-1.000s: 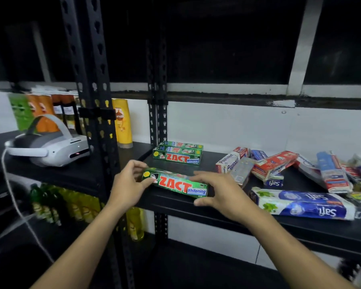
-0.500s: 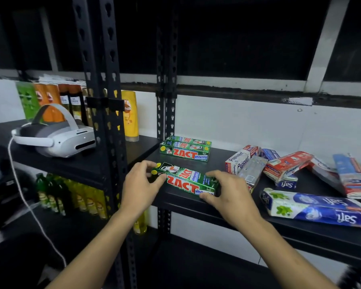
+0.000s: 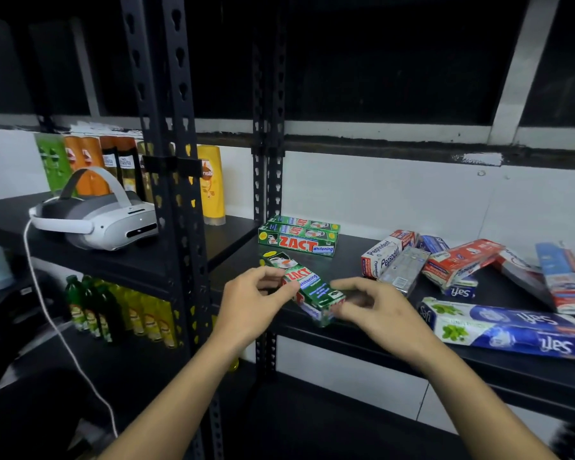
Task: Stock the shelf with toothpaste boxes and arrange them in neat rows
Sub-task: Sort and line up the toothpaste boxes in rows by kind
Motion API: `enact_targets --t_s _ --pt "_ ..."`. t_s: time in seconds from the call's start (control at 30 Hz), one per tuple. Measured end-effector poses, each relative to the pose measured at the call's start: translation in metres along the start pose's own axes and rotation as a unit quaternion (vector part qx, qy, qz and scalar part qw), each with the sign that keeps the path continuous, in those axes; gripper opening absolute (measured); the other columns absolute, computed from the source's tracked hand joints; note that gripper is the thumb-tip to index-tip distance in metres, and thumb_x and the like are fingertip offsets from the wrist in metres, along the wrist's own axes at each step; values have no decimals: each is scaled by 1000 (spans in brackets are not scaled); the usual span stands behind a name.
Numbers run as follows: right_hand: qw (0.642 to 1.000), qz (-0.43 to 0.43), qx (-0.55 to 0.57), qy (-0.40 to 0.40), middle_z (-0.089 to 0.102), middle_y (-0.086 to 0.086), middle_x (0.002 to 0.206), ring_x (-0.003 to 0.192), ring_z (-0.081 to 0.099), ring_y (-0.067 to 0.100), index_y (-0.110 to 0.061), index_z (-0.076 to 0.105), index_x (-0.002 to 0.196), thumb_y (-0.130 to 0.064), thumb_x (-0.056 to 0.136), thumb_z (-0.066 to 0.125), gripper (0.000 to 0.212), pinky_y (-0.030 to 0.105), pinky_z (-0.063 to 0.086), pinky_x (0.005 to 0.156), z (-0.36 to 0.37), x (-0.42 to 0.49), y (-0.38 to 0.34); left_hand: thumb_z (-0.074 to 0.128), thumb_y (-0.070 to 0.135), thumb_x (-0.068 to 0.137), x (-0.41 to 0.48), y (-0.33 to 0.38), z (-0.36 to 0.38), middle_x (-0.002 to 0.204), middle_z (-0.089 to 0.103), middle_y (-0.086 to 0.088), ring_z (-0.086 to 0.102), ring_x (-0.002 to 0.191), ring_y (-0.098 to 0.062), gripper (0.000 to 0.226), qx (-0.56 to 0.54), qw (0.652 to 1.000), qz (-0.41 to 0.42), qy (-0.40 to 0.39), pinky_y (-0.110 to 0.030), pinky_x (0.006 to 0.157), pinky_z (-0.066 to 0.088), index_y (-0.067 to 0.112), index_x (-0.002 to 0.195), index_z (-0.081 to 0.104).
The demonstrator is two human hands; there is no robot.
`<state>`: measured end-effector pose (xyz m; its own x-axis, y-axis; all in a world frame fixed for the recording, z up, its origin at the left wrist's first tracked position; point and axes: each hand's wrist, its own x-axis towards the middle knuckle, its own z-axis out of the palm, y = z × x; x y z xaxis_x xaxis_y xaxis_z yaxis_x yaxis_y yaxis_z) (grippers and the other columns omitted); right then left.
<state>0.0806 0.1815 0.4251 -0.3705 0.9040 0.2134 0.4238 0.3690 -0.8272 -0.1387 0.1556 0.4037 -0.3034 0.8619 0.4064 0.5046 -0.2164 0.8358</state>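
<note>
Near the frame centre, the left hand and the right hand hold one green Zact box together, each pinching one end; it sits skewed near the front edge of the shelf. I think the box could slide off this edge if one grip loosens while it is turned. Behind it lies the neat Zact stack. At right, the loose Pepsodent boxes and a blue Safi box crowd the shelf.
</note>
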Motion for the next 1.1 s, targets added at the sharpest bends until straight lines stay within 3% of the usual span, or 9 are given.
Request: enact_targets --t_s 0.1,0.2,0.3,0.4,0.47,0.57,0.73,0.87,1.1 --pt "998 -16 50 -32 75 -7 100 89 70 14 -20 70 113 -3 82 61 37 37 56 90 1 -4 -6 75 62 74 -5 10 -3 108 71 22 62 105 9 45 -16 996 -11 -89 -27 98 51 37 111 70" --pt "996 -73 1 -56 74 -6 99 88 69 15 -22 71 113 3 81 57 43 34 56 86 6 -4 -8 75 72 66 -9 17 -9 109 69 26 61 103 10 59 23 989 5 -143 -21 93 50 43 116 64" --pt "993 -100 -7 -68 74 -9 103 89 69 10 -22 71 112 2 84 60 39 29 55 87 8 5 -6 83 61 64 -9 20 -15 100 70 21 64 90 9 56 76 987 34 -135 -14 76 50 41 112 63" --pt "989 -126 -79 -1 73 -14 102 83 66 6 -26 71 112 -9 84 67 33 27 53 85 10 21 -3 83 43 67 -2 18 -23 109 68 19 64 89 6 47 117 983 35 -136 -17 72 51 38 109 64" --pt "964 -157 -203 63 69 -14 113 96 60 7 -30 67 118 -18 84 69 36 30 48 92 9 33 -1 78 36 68 5 15 -30 116 65 21 65 91 3 45 119 979 16 -167 -23 77 55 40 111 65" --pt "943 -153 -289 57 50 -7 142 129 42 16 -30 57 131 -25 88 65 45 35 36 110 8 47 2 76 29 75 15 13 -40 117 64 19 64 95 -1 42 137 972 14 -190 -23 74 53 42 114 67" --pt "937 -107 -331 23 44 -3 145 132 41 21 -29 52 133 -27 92 60 42 35 36 109 14 64 6 78 18 80 38 -4 -42 123 50 11 49 111 -5 38 208 973 57 -85 -26 95 43 29 115 70" --pt "943 -82 -316 58 48 -4 133 120 49 18 -29 55 127 -24 91 63 37 31 44 99 22 75 4 77 13 82 62 -27 -29 125 53 0 55 105 -15 40 216 975 25 35 -24 89 43 22 119 63" --pt "955 6 -271 120 40 3 133 118 51 21 -18 47 136 -30 86 71 56 31 44 97 31 106 3 75 13 84 116 -41 -7 124 62 -4 60 109 -19 41 207 977 3 59 -29 88 49 14 122 61"
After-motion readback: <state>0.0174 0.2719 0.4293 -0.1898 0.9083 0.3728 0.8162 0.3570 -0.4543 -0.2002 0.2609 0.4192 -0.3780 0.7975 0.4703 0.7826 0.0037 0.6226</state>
